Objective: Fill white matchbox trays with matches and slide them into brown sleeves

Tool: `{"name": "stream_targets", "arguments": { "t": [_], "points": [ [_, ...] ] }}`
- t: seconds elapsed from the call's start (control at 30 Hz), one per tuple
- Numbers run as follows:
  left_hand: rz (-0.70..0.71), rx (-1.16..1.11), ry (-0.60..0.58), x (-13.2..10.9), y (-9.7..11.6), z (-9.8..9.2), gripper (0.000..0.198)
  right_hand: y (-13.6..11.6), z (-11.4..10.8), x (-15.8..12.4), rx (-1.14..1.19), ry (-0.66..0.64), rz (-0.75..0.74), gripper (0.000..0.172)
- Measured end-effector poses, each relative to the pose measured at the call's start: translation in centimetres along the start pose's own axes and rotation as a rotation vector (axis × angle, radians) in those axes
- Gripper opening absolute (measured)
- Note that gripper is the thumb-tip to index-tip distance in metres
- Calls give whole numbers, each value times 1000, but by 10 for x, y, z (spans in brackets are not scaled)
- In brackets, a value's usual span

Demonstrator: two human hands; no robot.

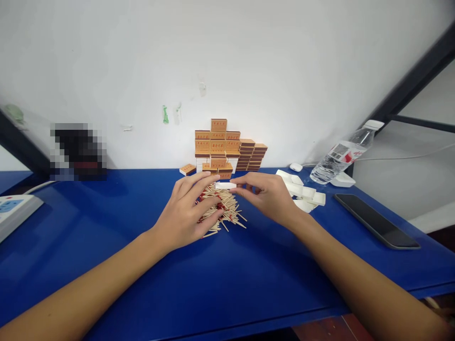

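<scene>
My right hand (268,192) pinches one end of a small white matchbox tray (225,186) between thumb and fingers. The tray hangs level above the far side of a loose pile of matchsticks (231,210) with dark red heads. Over the left part of that pile my left hand (188,206) is spread, fingers apart, its fingertips close to the matchsticks and to the tray. Whether any fingertip touches them I cannot tell. Behind the hands rises a stack of orange-and-brown matchboxes (218,146), and a single matchbox (187,169) lies at its left.
Several white trays (308,194) lie in a heap beyond my right wrist. A tilted water bottle (343,152), a white box (343,180) and a phone (377,220) are farther right. At the left edge sits a power strip (17,208) on the blue table (213,293).
</scene>
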State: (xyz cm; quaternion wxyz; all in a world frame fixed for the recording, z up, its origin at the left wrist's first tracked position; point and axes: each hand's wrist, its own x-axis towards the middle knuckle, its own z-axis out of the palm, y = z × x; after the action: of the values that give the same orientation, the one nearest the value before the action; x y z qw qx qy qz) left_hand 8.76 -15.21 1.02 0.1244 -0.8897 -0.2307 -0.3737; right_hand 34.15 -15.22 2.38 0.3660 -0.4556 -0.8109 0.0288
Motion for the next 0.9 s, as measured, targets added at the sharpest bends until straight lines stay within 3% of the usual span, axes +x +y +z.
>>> {"name": "stream_targets", "arguments": {
  "t": [0.13,0.27,0.53,0.77,0.9],
  "points": [
    [-1,17,29,0,-1,0,17,-1,-5,3,12,28,30,25],
    [-36,37,63,1,-4,-1,16,13,-25,9,-60,73,134,26],
    [-92,86,155,2,-21,-3,11,68,-54,8,-355,-69,334,31],
    [-242,96,213,0,-40,0,7,75,-75,5,-347,-95,389,29],
    [-299,147,205,-1,-52,-1,10,72,-80,1,-171,-332,397,30]
  ]
}}
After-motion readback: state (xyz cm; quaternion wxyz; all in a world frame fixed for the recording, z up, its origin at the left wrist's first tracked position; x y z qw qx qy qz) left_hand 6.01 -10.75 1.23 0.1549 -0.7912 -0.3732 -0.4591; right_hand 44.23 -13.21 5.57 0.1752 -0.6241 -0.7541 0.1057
